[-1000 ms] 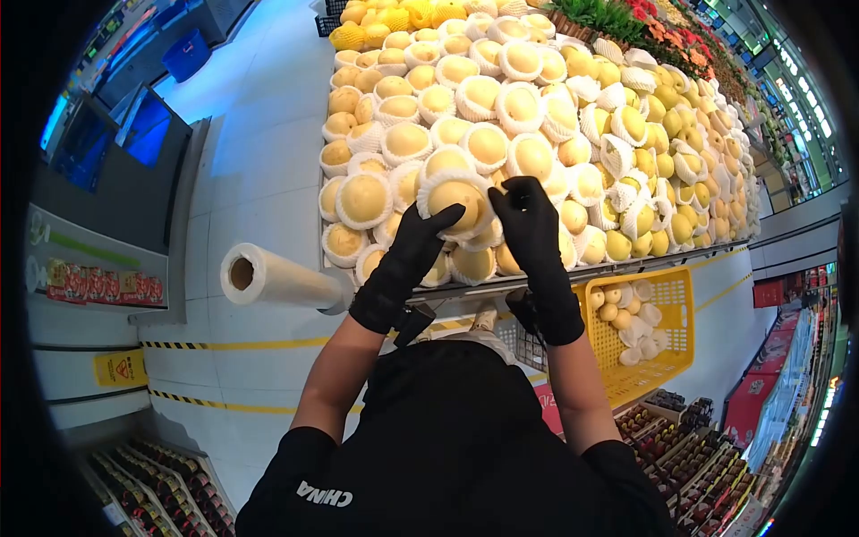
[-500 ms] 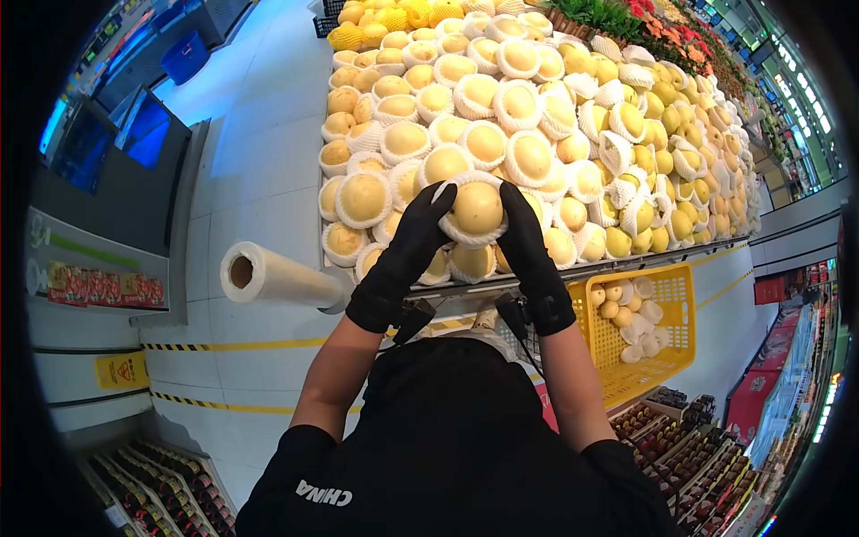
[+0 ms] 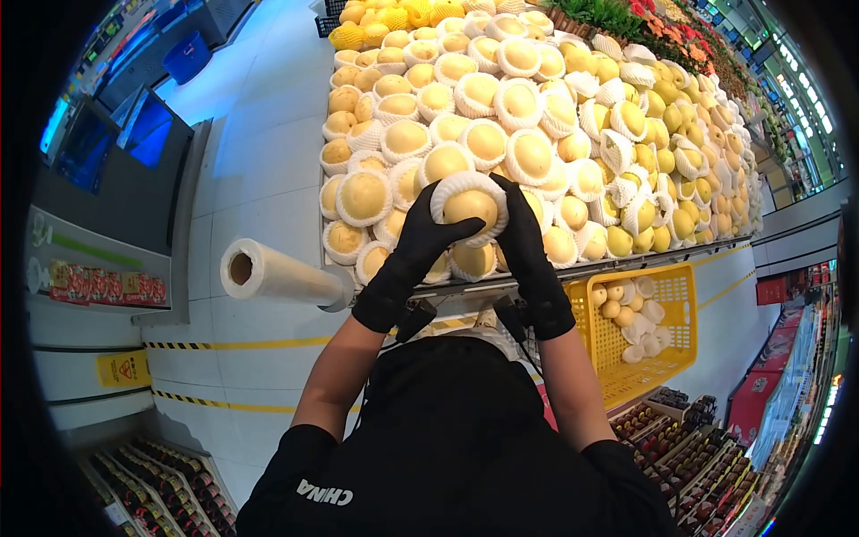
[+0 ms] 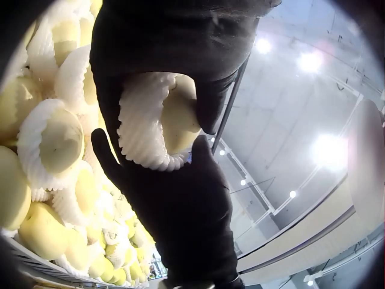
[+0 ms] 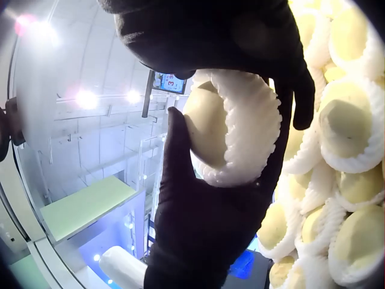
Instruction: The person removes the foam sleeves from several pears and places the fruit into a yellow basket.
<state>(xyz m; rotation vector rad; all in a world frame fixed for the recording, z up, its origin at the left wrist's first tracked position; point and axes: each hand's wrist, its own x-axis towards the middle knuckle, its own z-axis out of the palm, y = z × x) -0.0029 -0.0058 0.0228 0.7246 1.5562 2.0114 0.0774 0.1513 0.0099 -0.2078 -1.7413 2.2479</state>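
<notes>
A round yellow pear in a white ribbed foam sleeve is held between both black-gloved hands, above the near edge of the fruit display. My left hand grips it from the left, its thumb laid across the bare front. From the right, my right hand curls round the sleeved side. In the left wrist view the foam covers one side of the pear, and both thumbs lie by the bare skin. The right wrist view shows the left hand cupped below the pear.
Many sleeved pears are piled on the display ahead. To the left, a roll of clear plastic bags sticks out near the display corner. A yellow crate with loose pears and empty foam sleeves stands at the right.
The right hand, earlier pinched at the pear's side, has come round it. Both hands have then turned the pear so its foam rim shows at the top, and the left thumb has moved onto its front.
</notes>
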